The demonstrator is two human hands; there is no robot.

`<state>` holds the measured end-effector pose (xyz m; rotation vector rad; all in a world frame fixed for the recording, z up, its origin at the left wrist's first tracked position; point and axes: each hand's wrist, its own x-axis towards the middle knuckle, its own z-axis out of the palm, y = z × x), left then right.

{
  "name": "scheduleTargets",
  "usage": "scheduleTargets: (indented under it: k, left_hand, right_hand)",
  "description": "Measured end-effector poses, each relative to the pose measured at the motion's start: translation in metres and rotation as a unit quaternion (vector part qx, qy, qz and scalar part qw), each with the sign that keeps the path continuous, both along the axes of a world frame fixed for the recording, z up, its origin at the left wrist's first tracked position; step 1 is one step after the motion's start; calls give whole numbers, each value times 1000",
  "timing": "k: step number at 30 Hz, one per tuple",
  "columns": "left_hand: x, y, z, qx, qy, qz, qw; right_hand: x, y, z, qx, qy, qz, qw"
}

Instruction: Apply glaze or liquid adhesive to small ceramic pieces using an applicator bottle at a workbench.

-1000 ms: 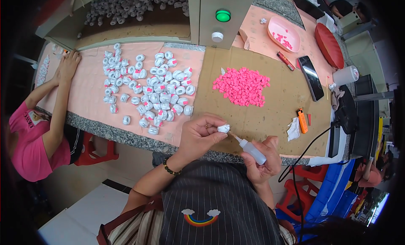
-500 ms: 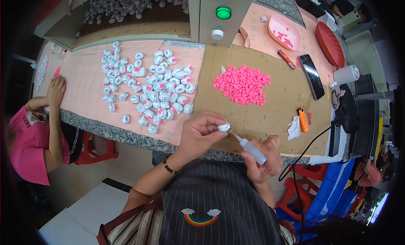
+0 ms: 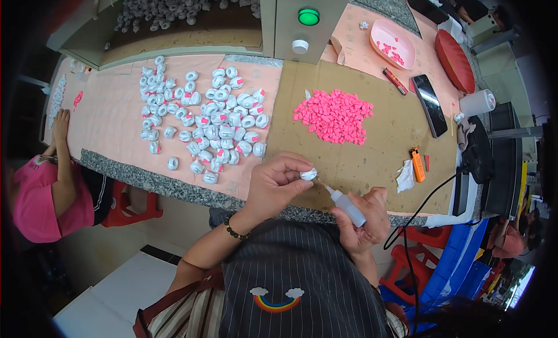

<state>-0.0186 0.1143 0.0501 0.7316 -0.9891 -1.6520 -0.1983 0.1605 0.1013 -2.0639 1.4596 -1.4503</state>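
Observation:
Between the thumb and fingers of my left hand (image 3: 278, 180) is a small white rounded plastic piece (image 3: 308, 174), held over the table's front edge. My right hand (image 3: 365, 219) grips a translucent squeeze bottle (image 3: 349, 209) with a thin nozzle. The nozzle points up and left at the white piece, its tip close beside it; whether they touch I cannot tell. Beyond my hands lies a heap of small pink pieces (image 3: 334, 117) on brown cardboard (image 3: 290, 143). Many white rounded pieces (image 3: 224, 131), several with a pink part on them, spread over the pink covering to the left.
A metal cabinet (image 3: 302, 32) with a green button stands at the back, more white pieces inside. To the right are a pink tray (image 3: 378, 29), a phone (image 3: 429, 105), an orange lighter (image 3: 417, 165), a crumpled tissue (image 3: 406, 176) and a black cable (image 3: 427, 199). A co-worker (image 3: 52, 192) sits at left.
My hands, the white piece and the bottle stay almost still. At the left, the co-worker's arm has shifted left and farther along the table, toward the small white pieces there.

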Motion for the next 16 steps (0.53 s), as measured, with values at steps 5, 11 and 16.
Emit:
scheduleTargets:
  k: [5, 11, 16]
  left_hand:
    - [0, -1, 1, 6, 0, -10, 1000]
    - [0, 1, 1, 27, 13, -1, 1000]
    - [2, 0, -3, 8, 10, -14, 1000]
  right_hand:
    - [-1, 1, 1, -2, 13, -2, 1000]
    - [-9, 7, -19, 68, -132, -31, 988]
    - [-28, -4, -29, 251, -346, -103, 898]
